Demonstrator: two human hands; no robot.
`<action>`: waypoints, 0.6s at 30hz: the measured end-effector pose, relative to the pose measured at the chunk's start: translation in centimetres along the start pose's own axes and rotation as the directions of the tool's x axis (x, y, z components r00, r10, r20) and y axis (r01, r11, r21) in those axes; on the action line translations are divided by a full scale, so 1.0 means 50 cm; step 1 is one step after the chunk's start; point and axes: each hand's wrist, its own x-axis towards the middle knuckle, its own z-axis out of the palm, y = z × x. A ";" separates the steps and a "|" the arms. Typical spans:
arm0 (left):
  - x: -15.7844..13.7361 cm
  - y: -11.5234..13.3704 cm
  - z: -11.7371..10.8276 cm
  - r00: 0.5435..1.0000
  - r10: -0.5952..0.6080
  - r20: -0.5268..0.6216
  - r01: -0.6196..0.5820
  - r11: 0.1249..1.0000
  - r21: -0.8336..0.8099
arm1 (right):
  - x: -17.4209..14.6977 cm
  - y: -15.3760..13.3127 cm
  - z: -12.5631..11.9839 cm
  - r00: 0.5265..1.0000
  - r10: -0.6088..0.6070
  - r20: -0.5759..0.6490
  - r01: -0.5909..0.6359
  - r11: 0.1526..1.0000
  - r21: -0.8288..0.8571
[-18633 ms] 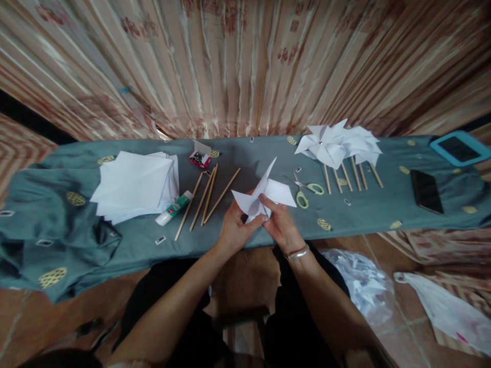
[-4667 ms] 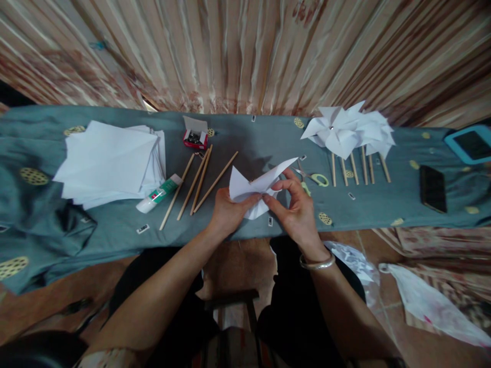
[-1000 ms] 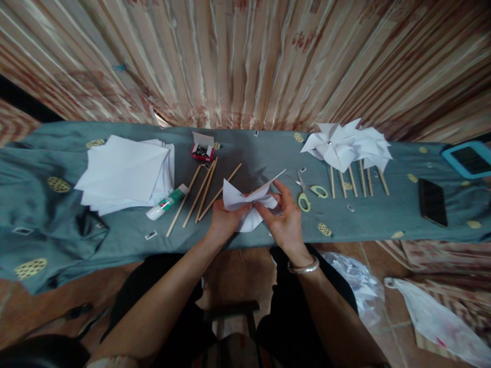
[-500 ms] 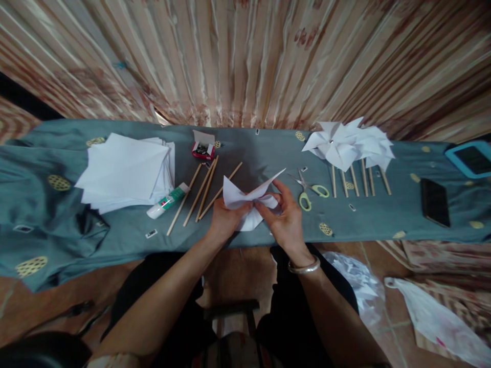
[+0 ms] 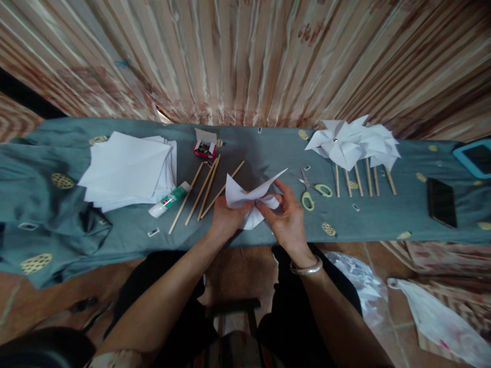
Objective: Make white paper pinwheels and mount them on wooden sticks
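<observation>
Between my hands is a white paper pinwheel [image 5: 253,196] with its corners bent in toward the middle and other flaps standing up. My left hand [image 5: 227,217] is closed on its left side, thumb pressed at the centre. My right hand [image 5: 287,217] grips the right side, its thumb meeting the left one at the centre and its fingers behind a curled flap. What lies under the thumbs is hidden. Wooden sticks [image 5: 205,197] lie just left of my left hand. Open scissors [image 5: 309,190] with green handles lie right of my right hand.
At left are a stack of white paper [image 5: 125,166] and a glue stick [image 5: 169,200]. A small red box [image 5: 205,147] of metal pins stands behind the sticks. Finished pinwheels [image 5: 345,143], a phone [image 5: 441,202] and a blue-framed device [image 5: 475,157] lie at right. Plastic bags [image 5: 441,317] rest on the floor.
Both hands keep the same hold on the paper pinwheel. The whole view has shifted slightly, so things appear a little further right. Nothing on the table has moved.
</observation>
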 end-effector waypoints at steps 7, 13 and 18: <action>-0.002 0.004 -0.004 1.000 0.003 0.031 -0.004 1.000 0.020 | 0.002 0.006 0.001 1.000 0.018 0.003 -0.018 1.000 0.021; -0.006 0.009 -0.005 0.998 0.010 0.064 -0.012 1.000 0.021 | 0.003 0.016 0.001 1.000 0.010 -0.004 -0.010 1.000 0.017; -0.006 0.007 -0.007 0.998 0.011 0.069 -0.014 0.999 0.044 | 0.005 0.019 0.002 0.999 0.036 0.011 -0.037 0.998 0.057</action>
